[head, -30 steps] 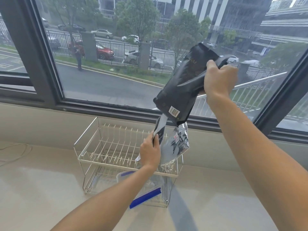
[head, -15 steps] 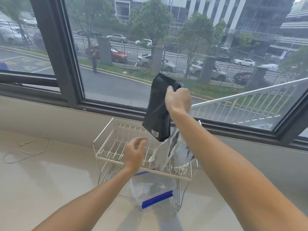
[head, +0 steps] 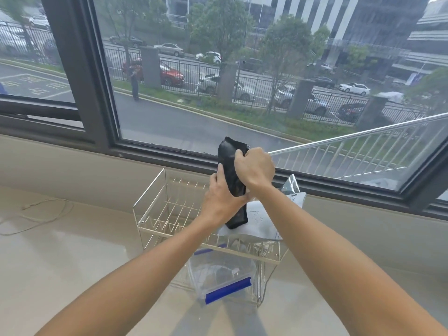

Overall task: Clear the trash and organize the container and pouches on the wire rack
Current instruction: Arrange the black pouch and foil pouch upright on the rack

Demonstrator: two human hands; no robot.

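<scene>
A two-tier wire rack [head: 155, 209] stands on the pale counter under the window. Over its upper tier I hold a black pouch [head: 231, 166] upright, its lower end resting on a silver pouch [head: 264, 221] that lies on the right of that tier. My right hand [head: 254, 167] grips the black pouch near its top. My left hand [head: 221, 197] holds its middle from the left side. A clear plastic container with a blue-edged lid [head: 225, 277] sits on the lower tier.
A thin white cord [head: 36, 214] lies on the counter at far left. The window frame [head: 80, 76] and sill run right behind the rack. Bare counter [head: 60, 275] stretches to the left of the rack and in front of it.
My right hand brought the black pouch down from high up to the rack's upper tier. My left hand let go of the silver pouch and took hold of the black one.
</scene>
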